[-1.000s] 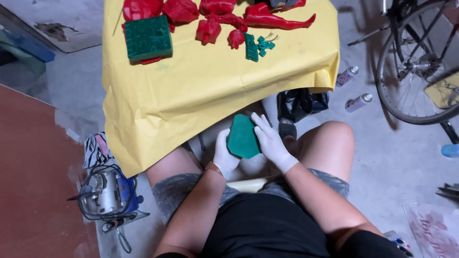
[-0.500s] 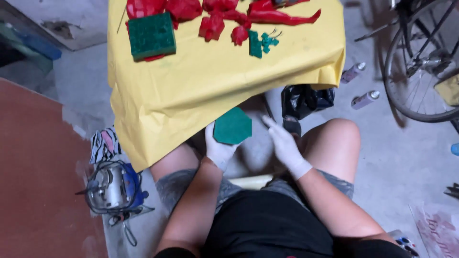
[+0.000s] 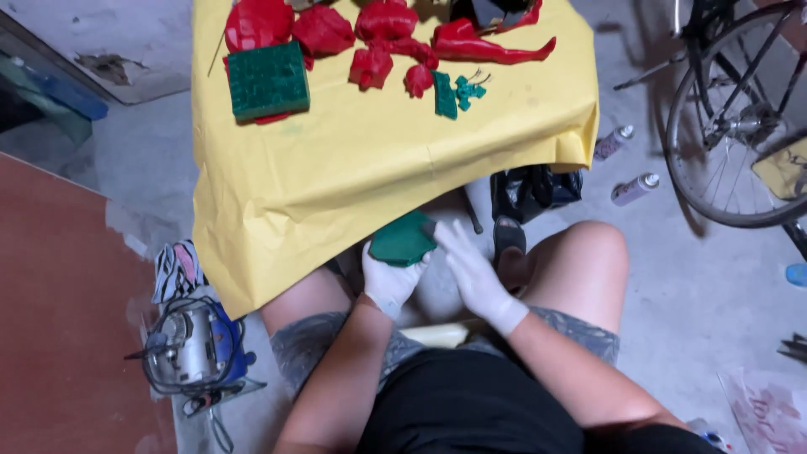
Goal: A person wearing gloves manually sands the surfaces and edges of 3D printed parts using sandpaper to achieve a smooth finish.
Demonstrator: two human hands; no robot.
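1. The left hand, in a white glove, grips a flat green piece from below, its fingers closed around the lower edge.
2. The green piece sits low between the person's knees, just under the hanging front edge of the yellow cloth covering the table.
3. The right hand, also gloved in white, lies flat with fingers stretched out and open; its fingertips meet the right edge of the green piece.
4. On the table, well apart from the hands, lie a green block, several red parts and small green bits.
5. On the floor stand a power tool to the left, two spray cans and a bicycle wheel to the right.
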